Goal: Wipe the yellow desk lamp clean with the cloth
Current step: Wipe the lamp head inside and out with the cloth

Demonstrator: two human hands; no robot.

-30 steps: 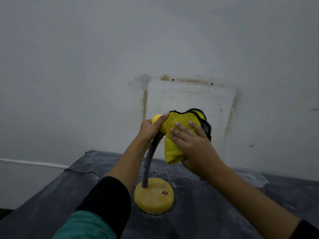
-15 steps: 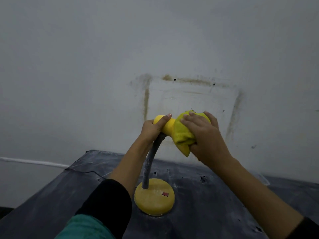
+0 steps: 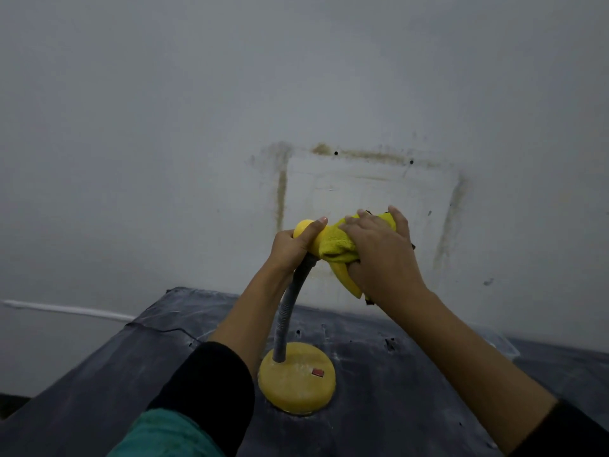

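Note:
The yellow desk lamp stands on a dark table, its round yellow base with a small red switch in front of me and a grey flexible neck curving up. My left hand grips the yellow rear end of the lamp head where the neck joins it. My right hand presses a yellow cloth around the lamp shade, which the cloth and hand hide almost fully.
The dark table is scuffed and pitted and stands against a stained white wall. A clear plastic tray lies at the table's back right. A white pipe runs along the wall at left.
My right hand has slid with the cloth over the top of the lamp shade, bunching the cloth tighter around it. The left hand keeps its hold on the lamp head.

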